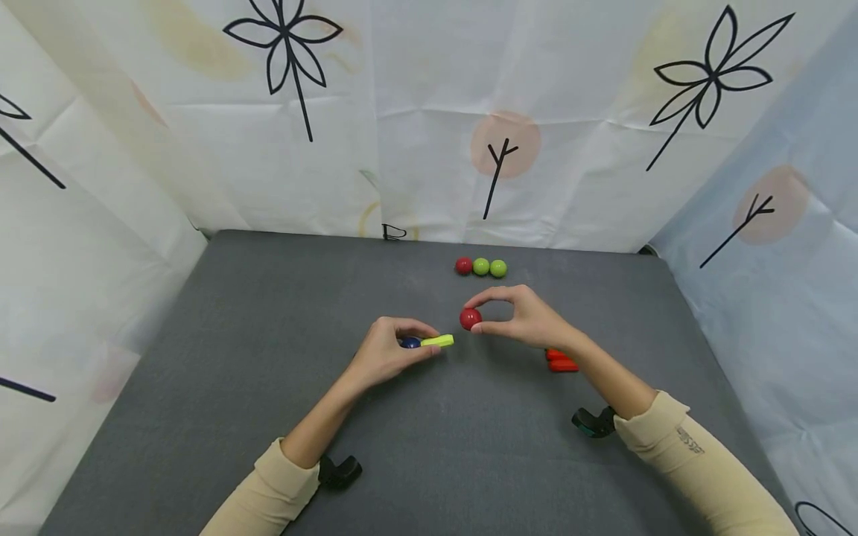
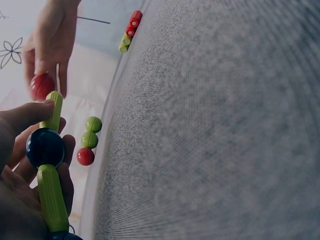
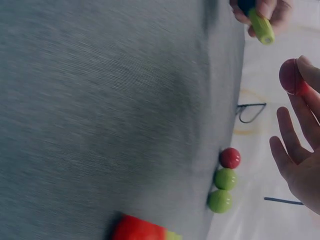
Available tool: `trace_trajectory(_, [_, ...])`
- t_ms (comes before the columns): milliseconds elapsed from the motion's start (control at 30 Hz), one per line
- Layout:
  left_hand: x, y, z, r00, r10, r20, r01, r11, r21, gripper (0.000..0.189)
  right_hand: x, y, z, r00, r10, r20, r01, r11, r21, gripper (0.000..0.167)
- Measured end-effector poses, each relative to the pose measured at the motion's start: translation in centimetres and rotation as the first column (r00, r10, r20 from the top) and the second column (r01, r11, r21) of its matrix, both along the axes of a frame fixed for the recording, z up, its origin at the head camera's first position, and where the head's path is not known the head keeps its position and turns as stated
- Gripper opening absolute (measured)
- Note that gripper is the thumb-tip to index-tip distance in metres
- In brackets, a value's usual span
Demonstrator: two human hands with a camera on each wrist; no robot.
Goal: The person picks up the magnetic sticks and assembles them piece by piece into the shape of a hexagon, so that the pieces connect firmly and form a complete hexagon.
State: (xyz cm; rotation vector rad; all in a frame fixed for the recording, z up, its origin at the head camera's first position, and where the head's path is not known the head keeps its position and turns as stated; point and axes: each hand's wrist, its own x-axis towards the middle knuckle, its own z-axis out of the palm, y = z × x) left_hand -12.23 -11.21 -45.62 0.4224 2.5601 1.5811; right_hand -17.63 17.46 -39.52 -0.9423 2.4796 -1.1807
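Observation:
My left hand [image 1: 392, 351] grips a joined toy piece made of green ribbed rods [image 2: 53, 197] and dark blue balls [image 2: 45, 148]. One rod's free end [image 1: 439, 341] sticks out past the thumb, toward the right hand. Between thumb and fingertips, my right hand [image 1: 529, 318] pinches a glossy red ball [image 1: 471, 318]. This ball is held just beyond the rod's tip, and in the left wrist view the two overlap. The right wrist view shows a gap between the ball [image 3: 292, 76] and the green rod [image 3: 261, 27].
Farther back on the grey table [image 1: 302, 283] sit a red ball [image 1: 464, 266] and two green balls [image 1: 490, 267] in a row. Red rods [image 1: 561, 361] lie beneath the right forearm, with green rods [image 2: 124, 43] beside them. Patterned cloth [image 1: 429, 149] hangs behind.

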Motion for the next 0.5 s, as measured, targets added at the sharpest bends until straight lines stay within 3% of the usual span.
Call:
trace_trajectory(300, [0.0,0.0,0.0,1.0,-0.011,0.004,0.011,1.0,0.017,0.018,1.9,-0.2,-2.4,0.996,0.036,0.08,-0.027,0.994,-0.109,0.035])
trace_trajectory(500, [0.0,-0.1,0.1,1.0,-0.019,0.009,0.019,1.0,0.012,0.021,2.4,-0.9,-2.9,0.988,0.023,0.154,0.002,0.987,-0.16,0.038])
